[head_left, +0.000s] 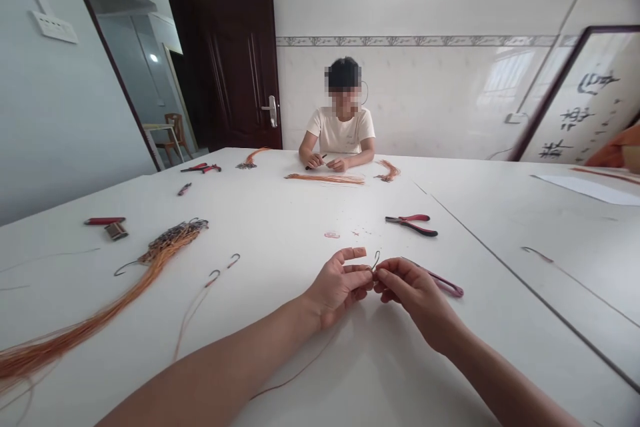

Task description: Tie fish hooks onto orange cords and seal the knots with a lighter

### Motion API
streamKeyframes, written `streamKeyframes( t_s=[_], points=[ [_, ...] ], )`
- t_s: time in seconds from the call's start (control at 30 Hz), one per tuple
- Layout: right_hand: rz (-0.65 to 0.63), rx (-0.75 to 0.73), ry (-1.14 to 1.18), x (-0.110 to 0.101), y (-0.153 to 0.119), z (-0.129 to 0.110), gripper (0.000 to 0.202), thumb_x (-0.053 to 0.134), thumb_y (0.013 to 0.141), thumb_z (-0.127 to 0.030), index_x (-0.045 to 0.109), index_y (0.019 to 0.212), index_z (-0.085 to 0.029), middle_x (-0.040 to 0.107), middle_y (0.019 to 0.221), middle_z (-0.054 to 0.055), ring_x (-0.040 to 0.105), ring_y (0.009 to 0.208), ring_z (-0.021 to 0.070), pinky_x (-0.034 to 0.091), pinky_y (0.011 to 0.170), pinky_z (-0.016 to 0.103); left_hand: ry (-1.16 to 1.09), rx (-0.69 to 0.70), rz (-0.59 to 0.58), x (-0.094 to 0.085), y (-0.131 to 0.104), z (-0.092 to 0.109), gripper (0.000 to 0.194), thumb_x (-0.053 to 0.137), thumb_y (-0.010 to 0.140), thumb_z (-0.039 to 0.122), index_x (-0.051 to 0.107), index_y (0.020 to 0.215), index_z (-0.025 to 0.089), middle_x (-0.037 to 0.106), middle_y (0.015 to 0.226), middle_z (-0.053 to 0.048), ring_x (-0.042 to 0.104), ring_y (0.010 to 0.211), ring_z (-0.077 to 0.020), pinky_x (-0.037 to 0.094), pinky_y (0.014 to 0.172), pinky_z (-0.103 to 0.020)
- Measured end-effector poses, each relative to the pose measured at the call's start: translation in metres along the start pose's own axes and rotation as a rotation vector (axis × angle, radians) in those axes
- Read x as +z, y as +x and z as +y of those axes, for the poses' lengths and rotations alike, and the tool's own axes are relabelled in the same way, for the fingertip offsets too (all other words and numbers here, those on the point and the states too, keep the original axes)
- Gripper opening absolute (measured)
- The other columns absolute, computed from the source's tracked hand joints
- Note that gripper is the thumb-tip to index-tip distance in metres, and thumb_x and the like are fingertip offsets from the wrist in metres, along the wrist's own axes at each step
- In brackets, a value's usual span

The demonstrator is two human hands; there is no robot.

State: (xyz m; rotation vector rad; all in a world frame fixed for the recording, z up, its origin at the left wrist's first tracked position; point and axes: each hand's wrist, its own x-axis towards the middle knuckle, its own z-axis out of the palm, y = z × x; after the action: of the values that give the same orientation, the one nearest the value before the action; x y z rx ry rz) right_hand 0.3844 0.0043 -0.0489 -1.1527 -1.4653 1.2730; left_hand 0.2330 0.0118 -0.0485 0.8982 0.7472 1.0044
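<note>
A dark metal hook (377, 258) stands upright between my fingertips, its curved end pointing up. My left hand (345, 283) pinches the hook's lower part between thumb and fingers, its index finger stretched out. Right beside it, my right hand (405, 283) is closed at the same spot, fingertips touching the left ones; what exactly it pinches is too small to tell. A thin reddish line (300, 373) runs from under my left hand toward the lower left. Behind my right hand lies a pink tool (450, 287), partly hidden by the fingers.
Red-handled pliers (423, 223) lie beyond my right hand. On the left are a bundle of hooks with orange lines (165, 253), two loose hooks (214, 277), a red tool (105, 221) and a small spool (117, 231). Across the table (310, 213) sits a person (343, 130) with more bundles.
</note>
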Motion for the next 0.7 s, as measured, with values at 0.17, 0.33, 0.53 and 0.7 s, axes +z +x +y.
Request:
streamKeyframes(
  t_s=[0.17, 0.33, 0.53, 0.7],
  points=[
    [-0.006, -0.021, -0.035, 0.0021, 0.0009, 0.0, 0.026, 0.05, 0.076, -0.038, 0.057, 0.09, -0.017, 0.057, 0.077, 0.004, 0.051, 0.07, 0.0135, 0.042, 0.063, 0.028, 0.041, -0.007, 0.018, -0.0006, 0.0011, -0.0009, 0.043, 0.064, 0.067, 0.015, 0.045, 0.105, 0.019, 0.056, 0.08, -0.003, 0.055, 0.069, -0.0119, 0.038, 0.067, -0.026],
    [0.027, -0.043, -0.052, 0.0009, 0.0042, -0.0008, 0.02, 0.05, 0.075, -0.037, 0.057, 0.076, -0.018, 0.056, 0.073, 0.002, 0.049, 0.068, 0.0122, 0.042, 0.063, 0.026, 0.086, 0.012, 0.022, -0.0024, 0.0035, -0.0013, 0.04, 0.066, 0.066, 0.022, 0.048, 0.102, 0.021, 0.057, 0.083, -0.003, 0.055, 0.071, -0.0117, 0.038, 0.068, -0.026],
    [0.028, -0.07, -0.071, 0.001, 0.0041, 0.0009, 0.021, 0.047, 0.077, -0.036, 0.055, 0.074, -0.017, 0.054, 0.071, 0.002, 0.049, 0.067, 0.0123, 0.041, 0.062, 0.026, 0.171, 0.03, 0.046, -0.0017, 0.0012, -0.0021, 0.04, 0.065, 0.068, 0.027, 0.047, 0.103, 0.023, 0.056, 0.081, -0.001, 0.055, 0.076, -0.0122, 0.039, 0.07, -0.027],
    [0.034, -0.087, -0.16, -0.0015, 0.0065, 0.0026, 0.021, 0.046, 0.078, -0.036, 0.053, 0.074, -0.017, 0.055, 0.069, 0.001, 0.05, 0.065, 0.0121, 0.04, 0.06, 0.025, 0.246, 0.096, 0.084, -0.0007, 0.0007, -0.0022, 0.041, 0.063, 0.069, 0.025, 0.045, 0.106, 0.023, 0.055, 0.074, 0.001, 0.052, 0.067, -0.01, 0.037, 0.062, -0.024]
  ],
)
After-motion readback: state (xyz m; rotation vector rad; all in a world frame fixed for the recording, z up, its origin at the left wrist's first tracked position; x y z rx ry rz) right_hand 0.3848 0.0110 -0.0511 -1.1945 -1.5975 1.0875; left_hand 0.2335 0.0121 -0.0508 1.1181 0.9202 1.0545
